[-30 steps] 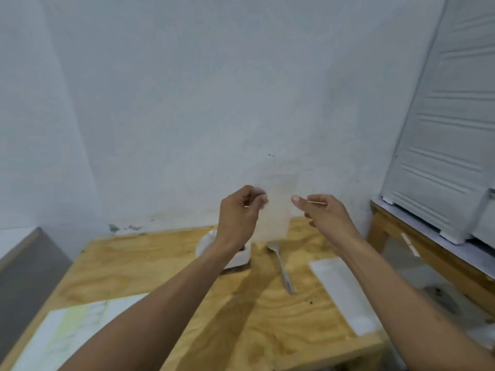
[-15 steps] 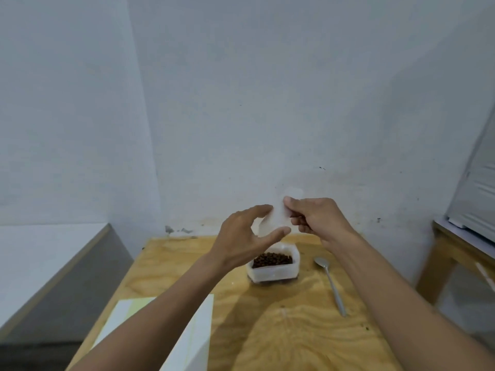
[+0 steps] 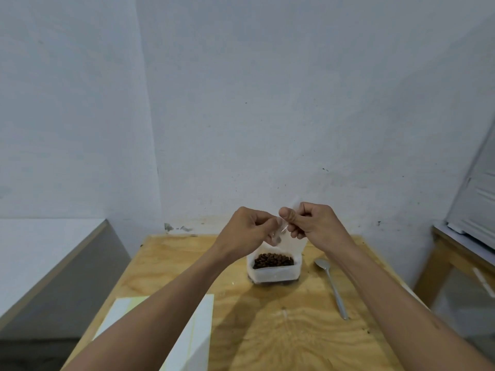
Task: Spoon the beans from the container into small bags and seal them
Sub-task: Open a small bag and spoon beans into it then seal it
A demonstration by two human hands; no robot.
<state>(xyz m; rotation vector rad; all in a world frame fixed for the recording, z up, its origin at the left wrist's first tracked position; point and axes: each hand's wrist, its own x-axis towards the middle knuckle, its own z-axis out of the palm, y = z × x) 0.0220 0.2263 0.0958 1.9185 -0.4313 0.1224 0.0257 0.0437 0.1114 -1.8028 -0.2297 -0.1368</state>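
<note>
Right now both of your hands are pinched shut on one small clear plastic bag (image 3: 290, 238), held up in the air between them. Your left hand (image 3: 247, 231) nips the bag's upper edge between thumb and fingertips, and your right hand (image 3: 312, 222) nips the same edge just beside it, thumb on top. The film hangs down from the two pinches and looks empty, though it is too sheer to be certain.

Directly below your grip sits the white translucent plastic container (image 3: 273, 274) of dark brown beans (image 3: 273, 260), resting on the pale plywood table (image 3: 294, 338). The grey metal spoon (image 3: 332, 286) lies flat on the table below and to the right of your right hand, near the container but apart from it.

This looks like the opening of the bag's mouth, so the job is barely begun. Rub the two layers against each other between thumb and forefinger until they slide, then draw your pinches apart gently; a hard tug could tear the film. Once the mouth gapes, I would keep the left pinch on one lip and lower the bag close over the container, so stray beans fall back in. That frees your right hand to reach down for the spoon. Leave room at the top for sealing.
</note>
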